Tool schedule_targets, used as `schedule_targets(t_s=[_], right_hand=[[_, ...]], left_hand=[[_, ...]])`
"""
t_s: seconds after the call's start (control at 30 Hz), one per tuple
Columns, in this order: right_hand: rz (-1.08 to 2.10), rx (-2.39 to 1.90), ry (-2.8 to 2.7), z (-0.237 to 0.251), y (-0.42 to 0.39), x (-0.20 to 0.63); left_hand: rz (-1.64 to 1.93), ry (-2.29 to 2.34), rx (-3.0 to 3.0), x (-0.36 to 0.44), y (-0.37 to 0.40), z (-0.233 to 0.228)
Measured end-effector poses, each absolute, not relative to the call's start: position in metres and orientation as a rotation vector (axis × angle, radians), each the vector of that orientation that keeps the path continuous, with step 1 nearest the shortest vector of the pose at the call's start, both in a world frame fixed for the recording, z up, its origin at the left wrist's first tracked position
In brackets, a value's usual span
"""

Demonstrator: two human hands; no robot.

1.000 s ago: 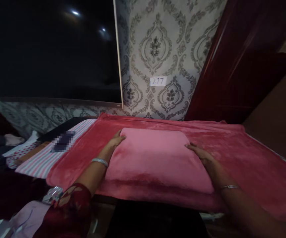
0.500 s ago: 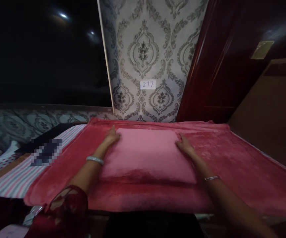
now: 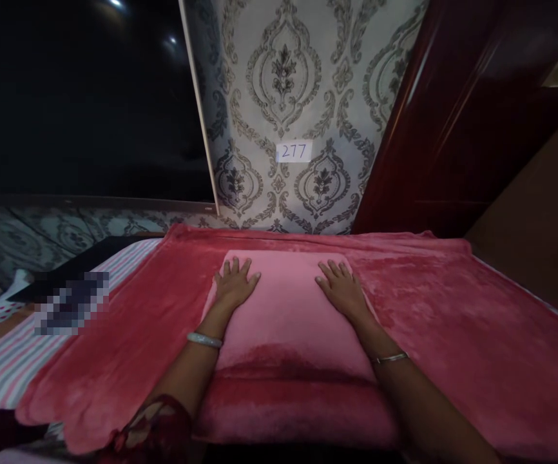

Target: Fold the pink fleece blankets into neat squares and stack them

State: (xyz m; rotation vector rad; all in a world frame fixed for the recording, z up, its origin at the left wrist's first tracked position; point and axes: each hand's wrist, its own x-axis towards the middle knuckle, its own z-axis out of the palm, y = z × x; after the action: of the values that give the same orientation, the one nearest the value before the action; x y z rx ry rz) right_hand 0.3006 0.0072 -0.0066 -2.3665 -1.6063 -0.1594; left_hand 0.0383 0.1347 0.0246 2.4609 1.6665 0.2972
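Observation:
A light pink rectangle of plush cloth [image 3: 288,309] lies flat in the middle of a red plush blanket [image 3: 453,328]; its near edge shows a darker red patch. On the cloth's far left corner rests my left hand [image 3: 234,283], palm down with fingers spread. My right hand [image 3: 343,289] presses flat near the far right corner, fingers apart as well. Neither hand grips anything. Along the near side, below the pink cloth, the red blanket forms a thick fold [image 3: 298,409].
To the left, a striped cloth [image 3: 3,367] shows beside the blanket, with a blurred-out item [image 3: 72,301] on it. Behind stand a dark television screen [image 3: 86,103], patterned wallpaper [image 3: 283,84] with a paper label [image 3: 294,151], and a dark red wooden panel [image 3: 453,129] at right.
Both hands have moved from the cloth's left and right side edges inward onto its top, fingers now spread flat. The camera view has shifted slightly.

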Motion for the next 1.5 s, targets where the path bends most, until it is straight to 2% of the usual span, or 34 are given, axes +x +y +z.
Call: schedule_targets(t_s=[0.3, 0.5, 0.63, 0.73, 0.87, 1.0, 1.17, 1.3, 1.5], right_hand=[[-0.189, -2.331, -1.607, -0.003, 0.007, 0.297], [0.146, -2.243, -1.528, 0.012, 0.002, 0.308], [0.222, -2.194, -1.428, 0.011, -0.037, 0.334], [0.259, -2.140, -1.344, -0.005, -0.083, 0.345], [0.346, -1.994, -1.154, -0.026, -0.125, 0.342], [0.453, -1.843, -1.023, -0.029, -0.129, 0.329], [0.599, -1.628, -0.924, -0.017, -0.126, 0.317], [0.499, -1.647, -0.888, -0.010, -0.140, 0.325], [0.128, -1.766, -1.055, -0.013, -0.166, 0.309]], left_hand=[[0.335, 1.655, 2.480, 0.038, 0.136, 0.021], [0.310, 1.573, 2.458, 0.027, 0.146, 0.037], [0.364, 1.522, 2.423, -0.010, 0.143, 0.044], [0.461, 1.427, 2.384, -0.052, 0.128, 0.031], [0.789, 1.298, 1.967, -0.092, 0.101, 0.008], [0.757, 1.352, 1.740, -0.097, 0.080, 0.010], [0.824, 1.126, 1.517, -0.085, 0.058, 0.030], [0.948, 1.115, 1.284, -0.087, 0.036, 0.040], [1.060, 1.009, 1.075, -0.089, 0.007, 0.044]])
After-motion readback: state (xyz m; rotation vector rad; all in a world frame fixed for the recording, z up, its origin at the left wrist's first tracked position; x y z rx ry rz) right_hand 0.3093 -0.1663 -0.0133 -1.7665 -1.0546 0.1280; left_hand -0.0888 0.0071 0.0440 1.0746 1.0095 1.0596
